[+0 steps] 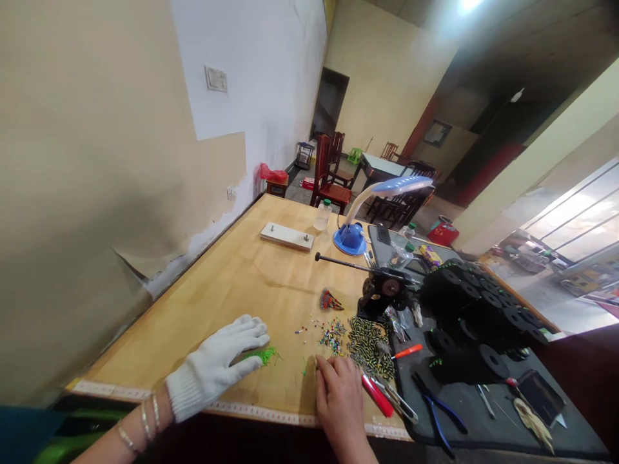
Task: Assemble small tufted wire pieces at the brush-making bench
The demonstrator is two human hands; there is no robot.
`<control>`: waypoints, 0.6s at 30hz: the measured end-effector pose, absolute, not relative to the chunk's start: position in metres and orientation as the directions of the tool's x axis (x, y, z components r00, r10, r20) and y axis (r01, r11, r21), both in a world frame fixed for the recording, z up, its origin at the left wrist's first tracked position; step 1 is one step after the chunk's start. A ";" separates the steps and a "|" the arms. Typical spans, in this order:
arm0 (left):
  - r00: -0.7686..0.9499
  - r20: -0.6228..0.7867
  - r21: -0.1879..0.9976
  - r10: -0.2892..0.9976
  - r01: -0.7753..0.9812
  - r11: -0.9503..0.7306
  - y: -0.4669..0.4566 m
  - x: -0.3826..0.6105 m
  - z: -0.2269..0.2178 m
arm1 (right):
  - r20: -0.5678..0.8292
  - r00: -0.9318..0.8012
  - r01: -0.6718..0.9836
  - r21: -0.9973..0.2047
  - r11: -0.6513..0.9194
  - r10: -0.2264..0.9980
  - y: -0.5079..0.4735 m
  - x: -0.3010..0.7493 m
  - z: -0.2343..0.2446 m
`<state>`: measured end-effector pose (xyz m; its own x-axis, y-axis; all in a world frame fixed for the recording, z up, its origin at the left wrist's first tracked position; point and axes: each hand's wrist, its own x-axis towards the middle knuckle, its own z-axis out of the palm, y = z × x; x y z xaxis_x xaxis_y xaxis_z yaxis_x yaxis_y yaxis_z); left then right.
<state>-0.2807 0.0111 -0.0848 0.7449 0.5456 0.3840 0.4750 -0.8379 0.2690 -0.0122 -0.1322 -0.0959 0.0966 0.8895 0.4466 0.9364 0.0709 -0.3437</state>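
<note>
the green strands (265, 355) lie on the bench (227, 283) between thumb and forefinger of the left hand (222, 362), which rests in a white glove (186, 390) with its fingers loosely spread; the bare right hand (341, 390) is bent near the beads (333, 336), and whether it pinches anything cannot be told. the strands are probably very light, soft and limp, apt to scatter or snag on knit, and best taken mid-tuft between bare fingertips.

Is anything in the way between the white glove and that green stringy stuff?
Nothing visible: the green strands lie right beside the gloved left hand, at the opening between thumb and fingers.
</note>
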 end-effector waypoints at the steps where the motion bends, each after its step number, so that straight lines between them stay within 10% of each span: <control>1: 0.747 0.381 0.268 0.544 0.475 -0.839 0.011 -0.281 -0.085 | 0.461 0.088 0.938 -0.337 0.083 0.883 -0.135 -0.012 -0.095; 18: 0.743 0.375 0.277 0.554 0.480 -0.832 0.010 -0.280 -0.083 | 0.468 0.025 0.944 -0.303 0.134 0.883 -0.154 -0.008 -0.102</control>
<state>-0.2797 0.0097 -0.0826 0.7433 0.5537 0.3754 0.4803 -0.8323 0.2766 -0.0082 -0.1540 -0.1015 0.0253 0.8833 0.4682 0.9436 0.1336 -0.3030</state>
